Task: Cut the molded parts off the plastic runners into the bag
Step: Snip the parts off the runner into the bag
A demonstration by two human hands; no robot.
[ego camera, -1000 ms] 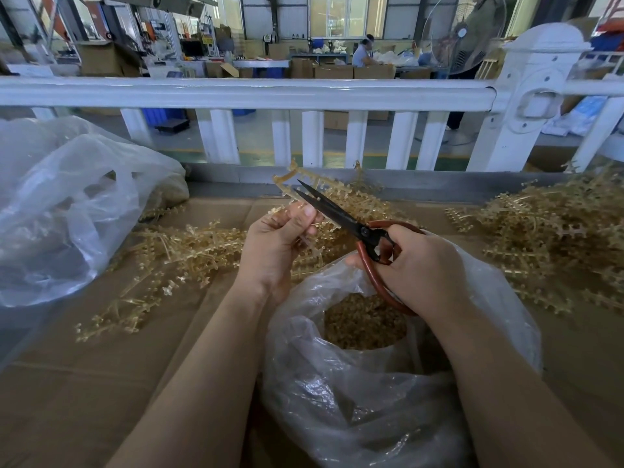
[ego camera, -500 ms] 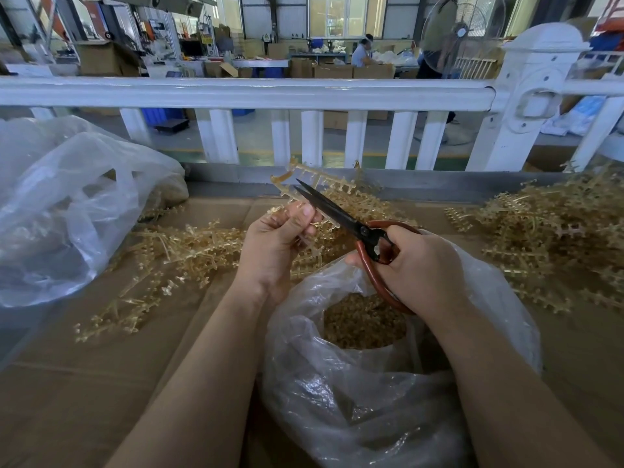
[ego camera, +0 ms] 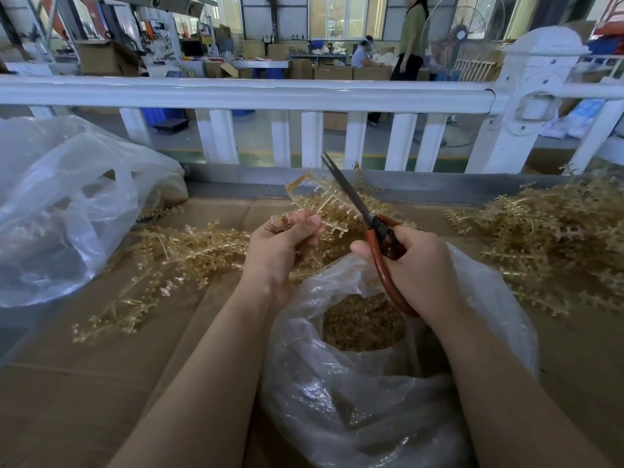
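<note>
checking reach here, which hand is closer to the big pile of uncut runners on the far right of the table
Right. The right hand, gripping the scissors, is nearer that pile; the left hand is farther over, beyond the scissors.

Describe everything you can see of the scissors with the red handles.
The red-handled scissors with dark metal blades sit in the right hand, whose fingers curl through the worn red loops. The long, narrow blades are nearly closed and point up and away toward the white railing. They cross the translucent amber plastic runner; contact is unclear.
</note>
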